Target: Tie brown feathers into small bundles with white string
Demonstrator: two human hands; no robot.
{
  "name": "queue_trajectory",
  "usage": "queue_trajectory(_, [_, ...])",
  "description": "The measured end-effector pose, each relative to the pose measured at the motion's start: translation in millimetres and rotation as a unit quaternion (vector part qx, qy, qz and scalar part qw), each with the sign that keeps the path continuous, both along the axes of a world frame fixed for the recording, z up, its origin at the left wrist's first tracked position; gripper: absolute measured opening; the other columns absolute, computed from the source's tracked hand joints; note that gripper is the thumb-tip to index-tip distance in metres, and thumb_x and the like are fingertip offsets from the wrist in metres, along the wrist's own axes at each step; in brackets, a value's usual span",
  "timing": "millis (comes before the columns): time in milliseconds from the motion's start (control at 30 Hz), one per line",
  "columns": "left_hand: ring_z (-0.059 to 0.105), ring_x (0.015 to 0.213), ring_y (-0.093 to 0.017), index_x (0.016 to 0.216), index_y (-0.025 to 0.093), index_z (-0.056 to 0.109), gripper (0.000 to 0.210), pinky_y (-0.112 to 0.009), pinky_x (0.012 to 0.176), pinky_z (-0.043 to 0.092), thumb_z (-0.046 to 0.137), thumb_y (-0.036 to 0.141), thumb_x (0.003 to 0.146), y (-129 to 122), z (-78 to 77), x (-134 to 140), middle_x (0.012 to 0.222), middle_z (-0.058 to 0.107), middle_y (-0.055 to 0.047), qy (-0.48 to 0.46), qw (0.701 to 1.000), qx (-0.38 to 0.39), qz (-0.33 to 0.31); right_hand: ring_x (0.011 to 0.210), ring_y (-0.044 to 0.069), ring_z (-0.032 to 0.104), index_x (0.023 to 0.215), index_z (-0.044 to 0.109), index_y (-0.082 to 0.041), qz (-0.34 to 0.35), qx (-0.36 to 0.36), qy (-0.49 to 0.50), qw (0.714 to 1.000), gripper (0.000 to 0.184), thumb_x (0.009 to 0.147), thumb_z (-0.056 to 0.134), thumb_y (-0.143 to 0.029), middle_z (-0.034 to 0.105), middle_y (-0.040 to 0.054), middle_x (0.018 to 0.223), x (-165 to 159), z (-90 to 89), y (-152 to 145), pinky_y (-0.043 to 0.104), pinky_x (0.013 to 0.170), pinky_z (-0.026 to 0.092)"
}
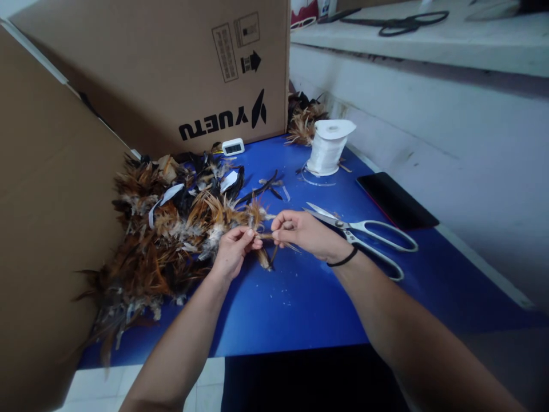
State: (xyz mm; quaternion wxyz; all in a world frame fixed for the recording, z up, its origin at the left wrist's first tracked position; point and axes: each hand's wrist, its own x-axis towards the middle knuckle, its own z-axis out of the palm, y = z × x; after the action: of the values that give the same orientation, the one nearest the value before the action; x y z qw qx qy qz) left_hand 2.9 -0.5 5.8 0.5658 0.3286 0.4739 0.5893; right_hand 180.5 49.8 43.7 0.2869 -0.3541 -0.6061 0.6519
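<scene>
Over a glossy blue tabletop point(295, 317), a person's left hand point(234, 249) pinches a slender tan-brown feather point(266, 236) between thumb and fingertips, while the right hand point(306, 232), a black band point(342, 256) at its wrist, has thumb and fingers closed on the same feather just beside it. Large scissors with pale loop handles point(349, 234) lie near the right hand, blades parted. A heap of brown, black and white-tufted feathers point(158, 246) spreads beside the left hand. Farther right rests a flat black device with a red edge point(397, 200); beyond it stands a white spool of clear line point(329, 150). A small white digital display point(233, 147) sits before a brown cardboard box marked "YUETU" point(150, 74), its lettering upside down.
</scene>
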Motion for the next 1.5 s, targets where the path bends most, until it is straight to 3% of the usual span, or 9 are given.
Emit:
queue_trajectory(233, [0.063, 0.058, -0.01, 0.072, 0.011, 0.063, 0.03, -0.022, 0.059, 0.054, 0.078, 0.034, 0.061, -1.3, 5.0, -1.3, 0.066, 0.064, -0.001, 0.021, 0.999, -0.02, 0.027, 0.05, 0.009, 0.053, 0.077, 0.055, -0.017, -0.012, 0.009, -0.008, 1.0, 0.01, 0.07, 0.061, -0.017, 0.06, -0.0025, 0.057, 6.0, 3.4, 3.5, 0.02, 0.049, 0.039])
queue_trajectory(500, [0.05, 0.039, -0.004, 0.072, 0.012, 0.062, 0.028, -0.022, 0.041, 0.048, 0.075, 0.036, 0.065, -4.4, 13.7, 1.6, 0.082, 0.067, -0.004, 0.044, 0.998, 0.019, 0.032, 0.061, 0.011, 0.058, 0.084, 0.058, -0.019, -0.017, 0.274, -0.135, 0.952, 0.01, 0.077, 0.054, -0.014, 0.064, -0.0019, 0.069, 4.4, -4.3, 1.3, 0.022, 0.058, 0.041])
queue_trajectory(767, [0.048, 0.037, -0.009, 0.074, 0.013, 0.065, 0.025, -0.024, 0.043, 0.046, 0.07, 0.036, 0.07, -4.7, 4.4, 1.3, 0.044, 0.054, 0.004, 0.138, 0.99, 0.02, 0.001, 0.062, 0.011, 0.058, 0.087, 0.058, -0.019, -0.002, 0.362, -0.161, 0.918, 0.016, 0.078, 0.051, -0.009, 0.064, -0.0017, 0.071, 2.7, -3.0, -1.8, 0.023, 0.06, 0.039])
queue_trajectory(1000, [0.048, 0.04, -0.008, 0.07, 0.012, 0.066, 0.022, -0.022, 0.045, 0.045, 0.071, 0.033, 0.07, -4.6, 4.7, 2.0, 0.044, 0.053, 0.003, 0.126, 0.992, 0.019, 0.003, 0.069, 0.012, 0.057, 0.085, 0.059, -0.019, -0.046, 0.392, -0.127, 0.91, 0.01, 0.079, 0.054, -0.013, 0.063, 0.0001, 0.078, -0.2, -3.1, -5.0, 0.024, 0.066, 0.042])
queue_trajectory(1100, [0.047, 0.042, -0.006, 0.07, 0.012, 0.067, 0.022, -0.018, 0.043, 0.042, 0.075, 0.031, 0.064, -2.9, 6.7, 1.7, 0.05, 0.055, 0.003, 0.043, 0.998, -0.004, 0.041, 0.075, 0.014, 0.058, 0.086, 0.059, -0.018, -0.126, 0.36, -0.067, 0.922, 0.01, 0.077, 0.062, -0.021, 0.063, 0.0017, 0.082, -3.7, -0.6, -5.6, 0.027, 0.072, 0.044])
queue_trajectory(1200, [0.045, 0.044, -0.002, 0.07, 0.012, 0.066, 0.024, -0.015, 0.04, 0.039, 0.08, 0.028, 0.057, -1.1, 8.7, 0.6, 0.068, 0.062, 0.0, -0.032, 0.996, -0.02, 0.079, 0.067, 0.012, 0.057, 0.085, 0.059, -0.018, -0.197, 0.218, 0.027, 0.956, 0.015, 0.08, 0.058, -0.032, 0.063, 0.0015, 0.075, -8.7, -1.3, -4.2, 0.027, 0.064, 0.045])
queue_trajectory(1300, [0.043, 0.045, -0.001, 0.071, 0.012, 0.066, 0.024, -0.014, 0.04, 0.038, 0.08, 0.025, 0.057, -1.0, 9.2, 0.9, 0.075, 0.064, -0.002, -0.064, 0.994, -0.025, 0.084, 0.059, 0.011, 0.055, 0.081, 0.059, -0.016, -0.196, 0.082, 0.083, 0.974, 0.017, 0.079, 0.056, -0.033, 0.063, 0.0013, 0.069, -16.6, -8.8, -4.5, 0.025, 0.056, 0.045])
queue_trajectory(1400, [0.043, 0.045, -0.001, 0.071, 0.012, 0.066, 0.023, -0.015, 0.041, 0.038, 0.079, 0.026, 0.059, -2.4, 8.0, 3.5, 0.068, 0.062, 0.0, -0.061, 0.996, -0.017, 0.07, 0.063, 0.012, 0.058, 0.082, 0.061, -0.016, -0.151, 0.073, 0.073, 0.983, 0.019, 0.069, 0.068, -0.028, 0.064, 0.001, 0.072, -26.4, -19.5, -9.1, 0.027, 0.062, 0.047])
queue_trajectory(1500, [0.044, 0.043, -0.004, 0.071, 0.012, 0.067, 0.023, -0.015, 0.041, 0.038, 0.078, 0.029, 0.061, -4.2, 6.9, 6.6, 0.05, 0.052, 0.004, -0.042, 0.998, -0.01, 0.048, 0.066, 0.013, 0.06, 0.083, 0.062, -0.016, -0.118, 0.108, 0.055, 0.986, 0.02, 0.07, 0.067, -0.031, 0.065, 0.0016, 0.074, -33.3, -27.6, -14.2, 0.028, 0.064, 0.049])
